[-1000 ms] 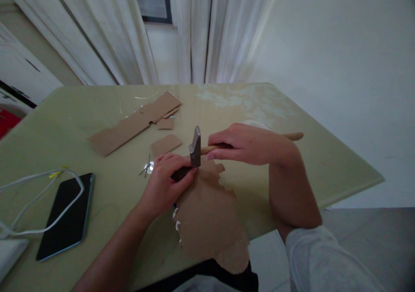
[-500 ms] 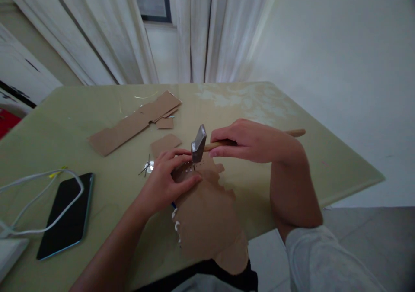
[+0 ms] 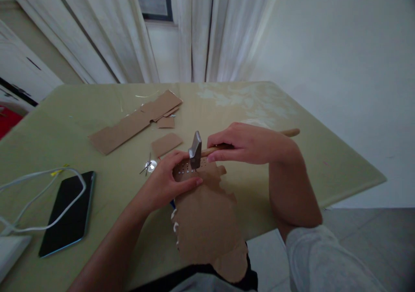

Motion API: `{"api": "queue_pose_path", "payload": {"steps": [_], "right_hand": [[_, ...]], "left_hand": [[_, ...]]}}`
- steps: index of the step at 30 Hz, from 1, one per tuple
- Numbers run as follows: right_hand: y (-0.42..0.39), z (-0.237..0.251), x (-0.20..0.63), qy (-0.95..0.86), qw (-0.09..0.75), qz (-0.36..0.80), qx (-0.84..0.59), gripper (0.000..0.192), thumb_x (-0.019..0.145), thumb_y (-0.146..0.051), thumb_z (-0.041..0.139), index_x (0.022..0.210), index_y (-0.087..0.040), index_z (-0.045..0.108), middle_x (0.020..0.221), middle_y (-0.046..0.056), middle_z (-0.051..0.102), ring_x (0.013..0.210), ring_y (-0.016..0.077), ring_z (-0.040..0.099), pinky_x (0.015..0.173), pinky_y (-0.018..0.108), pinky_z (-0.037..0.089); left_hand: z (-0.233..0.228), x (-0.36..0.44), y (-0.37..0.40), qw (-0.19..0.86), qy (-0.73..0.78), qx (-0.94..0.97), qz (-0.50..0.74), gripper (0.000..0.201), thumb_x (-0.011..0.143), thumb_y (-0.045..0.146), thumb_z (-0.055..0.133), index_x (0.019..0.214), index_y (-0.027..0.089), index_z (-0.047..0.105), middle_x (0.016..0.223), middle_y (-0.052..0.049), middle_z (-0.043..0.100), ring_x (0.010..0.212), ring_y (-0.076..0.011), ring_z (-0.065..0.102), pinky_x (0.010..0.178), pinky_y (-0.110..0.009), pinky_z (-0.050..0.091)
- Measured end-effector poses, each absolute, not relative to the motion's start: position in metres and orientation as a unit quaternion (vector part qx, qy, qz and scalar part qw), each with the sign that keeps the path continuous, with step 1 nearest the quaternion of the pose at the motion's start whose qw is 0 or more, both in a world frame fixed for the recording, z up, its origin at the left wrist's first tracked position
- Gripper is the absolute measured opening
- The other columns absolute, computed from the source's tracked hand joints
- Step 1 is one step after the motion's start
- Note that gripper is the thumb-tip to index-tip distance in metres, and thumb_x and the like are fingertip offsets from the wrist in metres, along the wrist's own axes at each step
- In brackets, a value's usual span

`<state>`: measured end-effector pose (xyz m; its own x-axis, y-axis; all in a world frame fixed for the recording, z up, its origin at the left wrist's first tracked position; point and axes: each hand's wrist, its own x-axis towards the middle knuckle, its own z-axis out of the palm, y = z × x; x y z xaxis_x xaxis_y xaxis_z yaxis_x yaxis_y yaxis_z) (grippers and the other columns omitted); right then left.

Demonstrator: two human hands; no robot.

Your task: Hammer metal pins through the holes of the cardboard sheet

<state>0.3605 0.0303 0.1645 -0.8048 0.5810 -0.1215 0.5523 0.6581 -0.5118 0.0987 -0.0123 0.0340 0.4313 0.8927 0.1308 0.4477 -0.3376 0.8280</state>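
My right hand (image 3: 249, 143) grips the wooden handle of a small hammer (image 3: 196, 144), close to its grey metal head, which rests on the far end of a torn brown cardboard sheet (image 3: 207, 223). Small holes or nail heads dot the cardboard beside the hammer head. My left hand (image 3: 165, 184) pinches that same end of the cardboard, thumb on top, fingers curled around its far edge. The sheet hangs over the near edge of the pale green table (image 3: 285, 110).
A black phone (image 3: 66, 214) lies at the left with a white cable (image 3: 35, 184) looped over it. Cardboard strips (image 3: 129, 125) and a small scrap (image 3: 166, 144) lie further back. A small shiny metal piece (image 3: 149, 166) sits near my left hand. Curtains hang behind.
The hammer head tilted up and came back down onto the cardboard. My left hand shifted its fingers slightly along the cardboard's end.
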Motion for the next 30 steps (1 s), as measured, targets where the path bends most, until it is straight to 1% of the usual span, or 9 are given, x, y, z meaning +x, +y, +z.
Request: {"api": "queue_pose_path", "payload": {"steps": [5, 12, 14, 18, 20, 25, 27, 30], "right_hand": [[0.0308, 0.1666, 0.365, -0.904, 0.053, 0.296, -0.304, 0.04, 0.112, -0.05, 0.056, 0.095, -0.018, 0.073, 0.079, -0.001, 0.065, 0.073, 0.0154, 0.053, 0.071, 0.032, 0.032], [0.0367, 0.159, 0.3597, -0.902, 0.004, 0.303, -0.307, 0.043, 0.11, -0.049, 0.059, 0.079, -0.019, 0.065, 0.069, -0.003, 0.059, 0.066, 0.0141, 0.049, 0.068, 0.031, 0.03], [0.0382, 0.1588, 0.3607, -0.902, 0.018, 0.299, -0.31, 0.043, 0.11, -0.049, 0.059, 0.08, -0.019, 0.065, 0.069, -0.003, 0.058, 0.067, 0.014, 0.049, 0.068, 0.031, 0.03], [0.0389, 0.1611, 0.3654, -0.901, 0.058, 0.304, -0.305, 0.041, 0.11, -0.049, 0.059, 0.086, -0.018, 0.07, 0.072, -0.003, 0.06, 0.069, 0.0136, 0.05, 0.069, 0.031, 0.031], [0.0388, 0.1612, 0.3654, -0.899, 0.056, 0.313, -0.3, 0.04, 0.109, -0.048, 0.061, 0.087, -0.017, 0.071, 0.072, -0.003, 0.06, 0.069, 0.0133, 0.051, 0.069, 0.03, 0.031], [0.0393, 0.1576, 0.3592, -0.896, 0.01, 0.33, -0.296, 0.042, 0.109, -0.045, 0.063, 0.079, -0.017, 0.068, 0.068, -0.004, 0.058, 0.064, 0.0116, 0.051, 0.067, 0.029, 0.032], [0.0394, 0.157, 0.359, -0.897, 0.016, 0.327, -0.296, 0.044, 0.108, -0.047, 0.063, 0.077, -0.016, 0.068, 0.066, -0.004, 0.056, 0.063, 0.0111, 0.049, 0.066, 0.029, 0.031], [0.039, 0.1579, 0.3625, -0.898, 0.054, 0.324, -0.293, 0.044, 0.107, -0.051, 0.065, 0.08, -0.016, 0.071, 0.064, -0.005, 0.053, 0.063, 0.0108, 0.048, 0.065, 0.029, 0.031]], "left_hand": [[0.0315, 0.0978, -0.0116, 0.376, 0.427, 0.761, 0.312, 0.052, 0.087, 0.053, 0.087, 0.132, 0.03, 0.075, 0.131, -0.006, 0.075, 0.118, -0.0313, 0.07, 0.106, -0.049, 0.056], [0.0299, 0.0979, -0.0112, 0.394, 0.43, 0.752, 0.307, 0.052, 0.086, 0.052, 0.088, 0.132, 0.03, 0.075, 0.132, -0.007, 0.075, 0.12, -0.0316, 0.07, 0.104, -0.048, 0.056], [0.0298, 0.0979, -0.0113, 0.392, 0.433, 0.752, 0.305, 0.053, 0.086, 0.052, 0.088, 0.133, 0.031, 0.075, 0.133, -0.007, 0.075, 0.121, -0.0319, 0.069, 0.105, -0.049, 0.056], [0.0299, 0.0983, -0.0117, 0.405, 0.43, 0.741, 0.319, 0.055, 0.084, 0.051, 0.089, 0.133, 0.031, 0.075, 0.134, -0.007, 0.074, 0.123, -0.0326, 0.069, 0.107, -0.05, 0.056], [0.0303, 0.0987, -0.012, 0.408, 0.428, 0.739, 0.323, 0.054, 0.084, 0.051, 0.09, 0.132, 0.031, 0.075, 0.133, -0.007, 0.075, 0.122, -0.0327, 0.07, 0.105, -0.05, 0.056], [0.031, 0.0988, -0.0123, 0.407, 0.427, 0.745, 0.311, 0.049, 0.086, 0.049, 0.088, 0.13, 0.031, 0.076, 0.133, -0.007, 0.075, 0.12, -0.0318, 0.07, 0.107, -0.051, 0.055], [0.031, 0.0985, -0.0124, 0.41, 0.427, 0.744, 0.31, 0.048, 0.087, 0.049, 0.087, 0.13, 0.03, 0.076, 0.132, -0.007, 0.075, 0.12, -0.0313, 0.07, 0.106, -0.05, 0.055], [0.0307, 0.0981, -0.0122, 0.41, 0.426, 0.743, 0.313, 0.052, 0.086, 0.05, 0.089, 0.133, 0.031, 0.075, 0.133, -0.006, 0.075, 0.121, -0.0309, 0.069, 0.107, -0.049, 0.055]]}}
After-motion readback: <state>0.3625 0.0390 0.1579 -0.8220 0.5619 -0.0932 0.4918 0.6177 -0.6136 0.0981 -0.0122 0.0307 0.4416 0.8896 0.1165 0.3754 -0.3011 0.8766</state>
